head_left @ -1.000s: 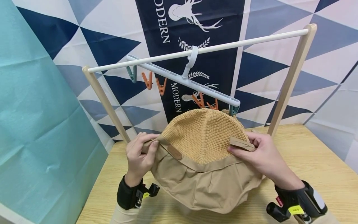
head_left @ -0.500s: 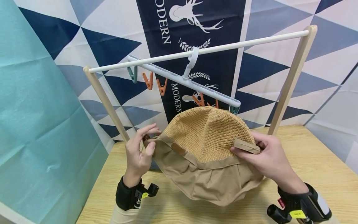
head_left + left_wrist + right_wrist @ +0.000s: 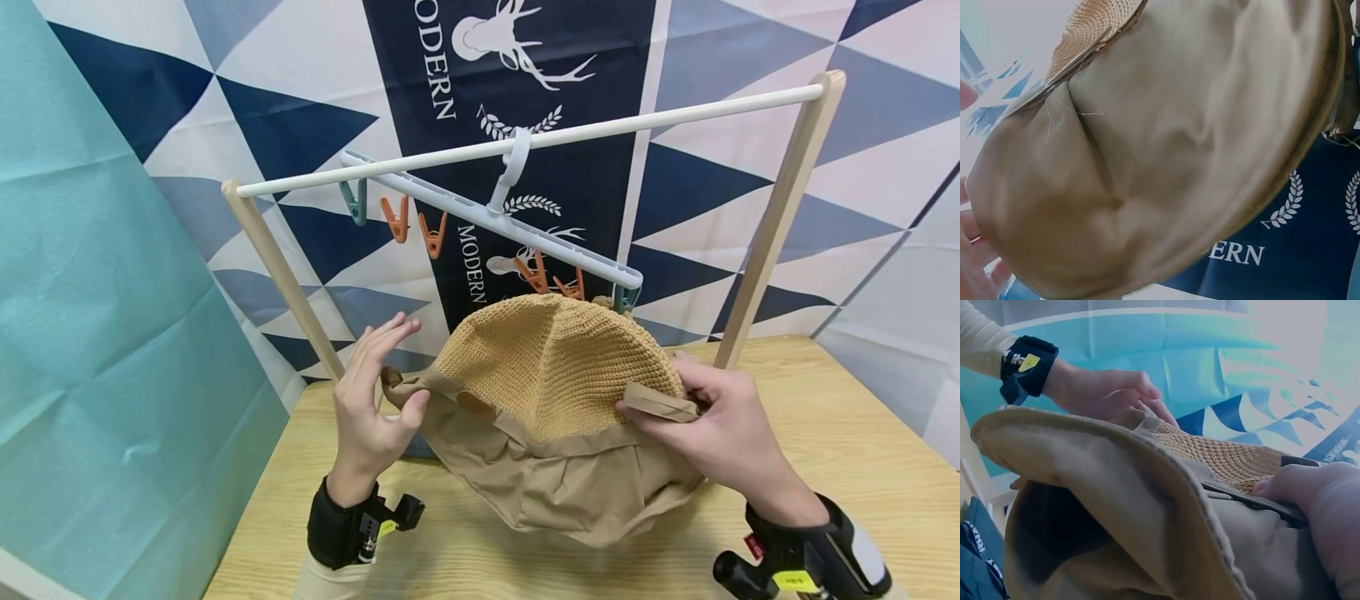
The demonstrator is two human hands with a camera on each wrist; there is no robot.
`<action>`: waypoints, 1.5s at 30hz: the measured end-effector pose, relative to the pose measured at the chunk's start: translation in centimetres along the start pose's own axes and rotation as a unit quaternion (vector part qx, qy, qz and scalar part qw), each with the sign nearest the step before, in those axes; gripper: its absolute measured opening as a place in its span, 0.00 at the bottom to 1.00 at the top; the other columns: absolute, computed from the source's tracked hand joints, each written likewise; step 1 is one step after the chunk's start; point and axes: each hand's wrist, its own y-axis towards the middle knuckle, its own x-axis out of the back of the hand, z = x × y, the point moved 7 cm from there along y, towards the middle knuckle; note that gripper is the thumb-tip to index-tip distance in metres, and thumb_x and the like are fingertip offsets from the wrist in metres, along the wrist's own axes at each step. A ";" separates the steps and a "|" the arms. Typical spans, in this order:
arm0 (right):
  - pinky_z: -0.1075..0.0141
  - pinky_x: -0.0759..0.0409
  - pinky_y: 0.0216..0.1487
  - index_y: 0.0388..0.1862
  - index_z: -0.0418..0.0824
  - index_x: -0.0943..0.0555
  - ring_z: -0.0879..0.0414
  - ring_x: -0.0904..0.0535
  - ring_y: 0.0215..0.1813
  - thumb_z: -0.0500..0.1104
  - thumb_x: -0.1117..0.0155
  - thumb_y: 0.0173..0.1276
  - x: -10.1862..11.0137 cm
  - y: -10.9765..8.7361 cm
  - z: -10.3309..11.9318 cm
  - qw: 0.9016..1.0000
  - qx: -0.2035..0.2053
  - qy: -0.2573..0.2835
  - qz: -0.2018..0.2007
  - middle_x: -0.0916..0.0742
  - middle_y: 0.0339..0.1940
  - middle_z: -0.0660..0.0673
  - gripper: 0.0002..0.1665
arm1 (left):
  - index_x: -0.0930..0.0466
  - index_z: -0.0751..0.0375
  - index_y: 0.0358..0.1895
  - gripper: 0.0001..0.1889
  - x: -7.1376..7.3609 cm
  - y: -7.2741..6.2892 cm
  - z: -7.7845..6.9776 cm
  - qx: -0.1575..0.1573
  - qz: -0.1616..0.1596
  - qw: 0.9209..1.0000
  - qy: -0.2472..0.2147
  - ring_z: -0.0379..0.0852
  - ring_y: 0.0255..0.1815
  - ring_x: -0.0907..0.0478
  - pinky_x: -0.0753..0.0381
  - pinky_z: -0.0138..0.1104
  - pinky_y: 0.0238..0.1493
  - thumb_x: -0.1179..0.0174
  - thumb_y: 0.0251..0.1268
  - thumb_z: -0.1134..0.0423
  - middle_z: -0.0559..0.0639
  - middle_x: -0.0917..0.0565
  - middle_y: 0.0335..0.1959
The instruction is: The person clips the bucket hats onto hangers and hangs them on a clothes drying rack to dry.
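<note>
A sun hat with a yellow knitted crown and a tan cloth brim (image 3: pixel 570 483) is held up in front of the rack. My right hand (image 3: pixel 716 425) pinches its right side, thumb in front, beside a folded strip of tan cloth. At the hat's left edge my left hand (image 3: pixel 371 404) stands with its fingers straight and spread, thumb close to the cloth. In the left wrist view the brim (image 3: pixel 1166 144) fills most of the picture. The right wrist view shows the underside of the brim (image 3: pixel 1104 450) and my right thumb (image 3: pixel 1297 487) on the band.
Behind the hat, a wooden rack with a white rod (image 3: pixel 645 121) carries a pale blue hanger (image 3: pixel 495 218). Orange clips (image 3: pixel 432 235) and green clips (image 3: pixel 354 202) hang from it. Below lies a wooden table (image 3: pixel 277 500); a patterned cloth (image 3: pixel 712 175) covers the wall.
My left hand has let go of the hat's left edge and its fingers have straightened. The right hand keeps its grip, and the brim's lower edge sits slightly higher.
</note>
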 end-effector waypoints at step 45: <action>0.77 0.20 0.71 0.74 0.20 0.23 0.63 0.13 0.73 0.42 0.07 0.56 -0.3 0.3 0.9 0.986 0.120 0.099 0.059 0.11 0.75 0.47 0.53 | 0.11 0.68 0.44 0.10 -1.2 -0.2 -1.6 -0.037 0.053 0.997 0.042 0.36 0.14 0.28 0.31 0.25 0.19 0.28 0.59 0.77 0.52 0.15 0.20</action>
